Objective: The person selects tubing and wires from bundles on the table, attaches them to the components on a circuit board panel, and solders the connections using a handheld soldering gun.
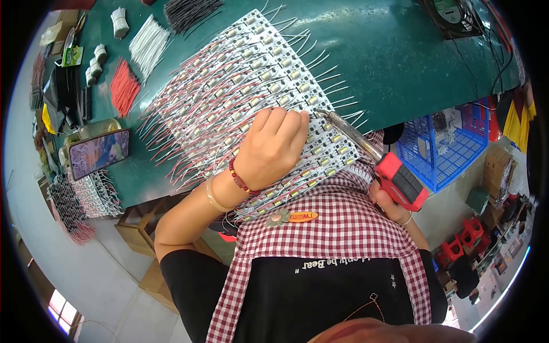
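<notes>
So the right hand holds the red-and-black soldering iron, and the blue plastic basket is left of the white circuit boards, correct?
No, the head view shows the blue plastic basket right of the white circuit boards; the right hand holds the soldering iron.

Electronics assembly workshop, at my green bench (389, 63).
Circuit boards (246, 90), wired, in close rows; one soldering iron (370, 150), in my right hand (388, 204); separate heaps of red wires (124, 88), white wires (149, 47) and black wires (189, 14); one blue plastic crate (420, 163), beside the bench; cardboard boxes (158, 280), on the floor (123, 300); red plastic stools (452, 250), further off.
</notes>
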Available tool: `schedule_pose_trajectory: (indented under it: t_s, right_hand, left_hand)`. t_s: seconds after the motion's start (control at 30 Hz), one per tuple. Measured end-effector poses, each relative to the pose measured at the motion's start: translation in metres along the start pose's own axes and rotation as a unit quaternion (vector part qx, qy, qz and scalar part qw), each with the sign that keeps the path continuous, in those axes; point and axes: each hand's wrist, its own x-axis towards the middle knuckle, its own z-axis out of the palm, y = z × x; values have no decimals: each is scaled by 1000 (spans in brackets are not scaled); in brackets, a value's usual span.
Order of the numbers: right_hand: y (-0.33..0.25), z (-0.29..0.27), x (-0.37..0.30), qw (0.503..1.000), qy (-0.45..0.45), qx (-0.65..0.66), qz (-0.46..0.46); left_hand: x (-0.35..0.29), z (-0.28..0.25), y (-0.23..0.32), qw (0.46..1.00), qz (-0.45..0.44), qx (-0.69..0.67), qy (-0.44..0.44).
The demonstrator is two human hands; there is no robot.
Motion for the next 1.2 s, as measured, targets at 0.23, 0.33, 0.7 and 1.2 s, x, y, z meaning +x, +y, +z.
schedule_pose_trajectory:
  t_s: [0.23, 0.33, 0.7, 1.2]
  right_hand:
    - [-5, 2, 2, 1000, 18, 18, -3]
    - [-1, 0, -3, 999, 18, 39, 16]
    - [7, -10, -11, 987, -53, 153, 19]
    - [9, -1, -17, 999, 18, 33, -5]
  left_hand:
    - [1, -5, -1, 998, 12, 57, -9]
    - [0, -18, 1, 998, -14, 50, -21]
    - [-3, -25, 15, 1000, -17, 9, 12]
    - [-6, 3, 17, 999, -22, -27, -2]
